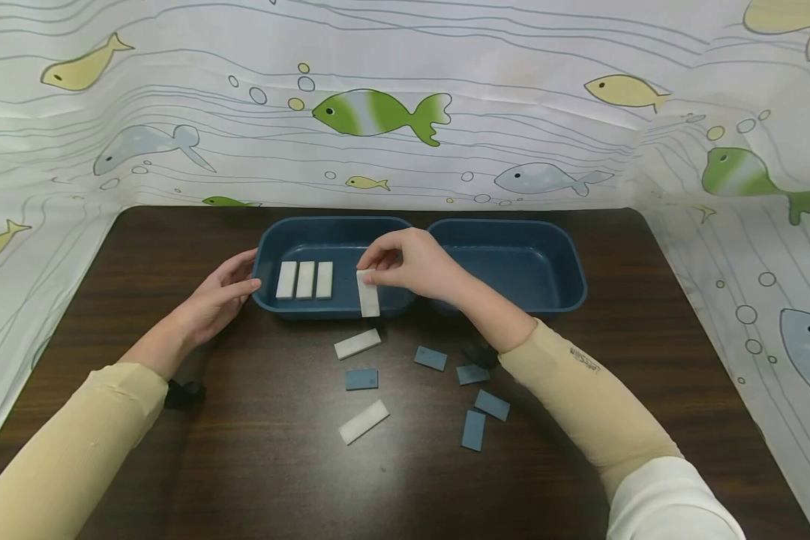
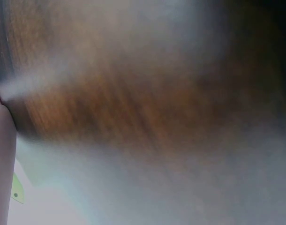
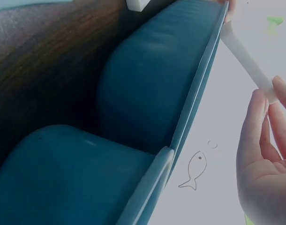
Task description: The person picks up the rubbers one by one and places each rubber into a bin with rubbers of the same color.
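In the head view my right hand [image 1: 412,259] pinches a white rectangular tile [image 1: 369,296] by its upper end, over the front rim of the left blue bin [image 1: 334,311]. The right wrist view shows the same tile [image 3: 248,61] between the thumb and fingers. My left hand [image 1: 219,296] touches that bin's left side, its thumb at the rim and its fingers extended along the outside. Inside the bin three white tiles [image 1: 304,280] lie in a row at the left. Only a strip of the left hand [image 2: 2,159] appears in the left wrist view.
A second blue bin [image 1: 547,300] stands just right of the first. On the dark wooden table [image 1: 256,450] lie two white tiles [image 1: 358,344] and several blue tiles [image 1: 473,430], in front of the bins. A fish-patterned sheet [image 1: 243,150] rises behind the table.
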A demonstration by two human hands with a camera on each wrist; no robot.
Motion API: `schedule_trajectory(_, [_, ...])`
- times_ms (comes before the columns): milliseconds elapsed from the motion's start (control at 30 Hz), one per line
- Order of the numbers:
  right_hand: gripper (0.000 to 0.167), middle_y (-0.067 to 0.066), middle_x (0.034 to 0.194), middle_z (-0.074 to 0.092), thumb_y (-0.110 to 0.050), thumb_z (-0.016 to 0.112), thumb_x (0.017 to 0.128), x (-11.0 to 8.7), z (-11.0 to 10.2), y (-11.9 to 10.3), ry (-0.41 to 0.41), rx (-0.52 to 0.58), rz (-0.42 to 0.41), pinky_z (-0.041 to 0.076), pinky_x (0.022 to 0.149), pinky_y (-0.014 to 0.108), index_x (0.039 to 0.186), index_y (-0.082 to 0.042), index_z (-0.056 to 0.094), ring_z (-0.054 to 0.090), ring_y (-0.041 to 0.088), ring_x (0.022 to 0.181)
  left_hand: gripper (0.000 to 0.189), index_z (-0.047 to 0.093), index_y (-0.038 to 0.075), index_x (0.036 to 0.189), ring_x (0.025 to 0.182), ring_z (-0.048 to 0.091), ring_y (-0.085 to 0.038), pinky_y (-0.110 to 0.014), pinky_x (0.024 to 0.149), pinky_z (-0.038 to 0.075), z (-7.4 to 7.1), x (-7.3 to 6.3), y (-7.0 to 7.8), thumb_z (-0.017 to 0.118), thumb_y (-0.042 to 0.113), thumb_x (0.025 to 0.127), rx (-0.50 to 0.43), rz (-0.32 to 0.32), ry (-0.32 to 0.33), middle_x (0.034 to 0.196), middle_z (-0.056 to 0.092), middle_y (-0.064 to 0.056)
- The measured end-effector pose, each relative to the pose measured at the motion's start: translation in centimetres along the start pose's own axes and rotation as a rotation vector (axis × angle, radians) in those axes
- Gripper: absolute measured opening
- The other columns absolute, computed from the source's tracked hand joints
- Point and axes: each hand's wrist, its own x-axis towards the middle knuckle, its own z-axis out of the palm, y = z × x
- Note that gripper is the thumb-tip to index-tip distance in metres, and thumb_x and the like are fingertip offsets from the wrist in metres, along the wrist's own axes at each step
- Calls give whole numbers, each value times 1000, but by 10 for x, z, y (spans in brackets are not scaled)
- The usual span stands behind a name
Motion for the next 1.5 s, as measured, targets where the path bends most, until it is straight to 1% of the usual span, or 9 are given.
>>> schedule_trajectory(367, [16, 11, 104, 78, -11, 79, 97, 18, 0, 4, 33, -10, 28, 54, 80, 27, 112, -5, 80, 67, 21, 92, 51, 35, 23, 156, 131, 46, 0, -13, 105, 37, -1, 0, 1, 54, 11, 111, 7, -12, 4, 148, 44, 14])
schedule_trajectory(567, [16, 12, 107, 78, -10, 77, 98, 29, 8, 8, 20, -14, 44, 55, 82, 25, 113, -4, 80, 69, 22, 94, 51, 35, 23, 156, 131, 46, 0, -13, 106, 37, -2, -1, 1, 55, 12, 111, -6, -14, 4, 148, 45, 14])
schedule_trajectory(900, [16, 13, 109, 77, -8, 76, 99, 44, 20, 21, 4, -14, 83, 55, 83, 24, 113, -3, 79, 69, 22, 95, 49, 37, 22, 155, 130, 48, -1, -11, 104, 38, 0, 0, 0, 54, 9, 110, -23, 17, -9, 148, 45, 11])
schedule_trajectory(1067, [15, 13, 108, 77, -9, 76, 99, 51, 24, 27, -8, -18, 97, 55, 84, 24, 112, -3, 80, 69, 22, 96, 50, 36, 22, 155, 130, 48, 0, -11, 103, 38, 1, -1, 1, 54, 9, 110, -19, 5, -1, 147, 45, 12])
schedule_trajectory(1300, [15, 14, 111, 77, -10, 76, 99, 61, 29, 35, -29, 25, 129, 57, 87, 25, 112, -3, 80, 72, 23, 101, 51, 35, 22, 156, 131, 47, 0, -11, 104, 38, 0, -1, 0, 54, 10, 110, -18, 5, 3, 147, 45, 12])
schedule_trajectory(1433, [16, 14, 111, 77, -10, 75, 100, 63, 31, 38, -30, 66, 163, 57, 86, 25, 113, -2, 80, 72, 22, 100, 50, 36, 22, 155, 130, 47, 0, -11, 103, 38, -1, 0, -1, 54, 9, 110, -18, 8, 2, 146, 45, 13])
schedule_trajectory(1500, [16, 14, 112, 77, -9, 75, 100, 64, 31, 40, -30, 98, 183, 59, 87, 28, 113, -1, 79, 72, 22, 99, 50, 36, 22, 155, 130, 47, 0, -11, 103, 38, 0, 0, -1, 54, 9, 110, -15, 8, 1, 146, 46, 13])
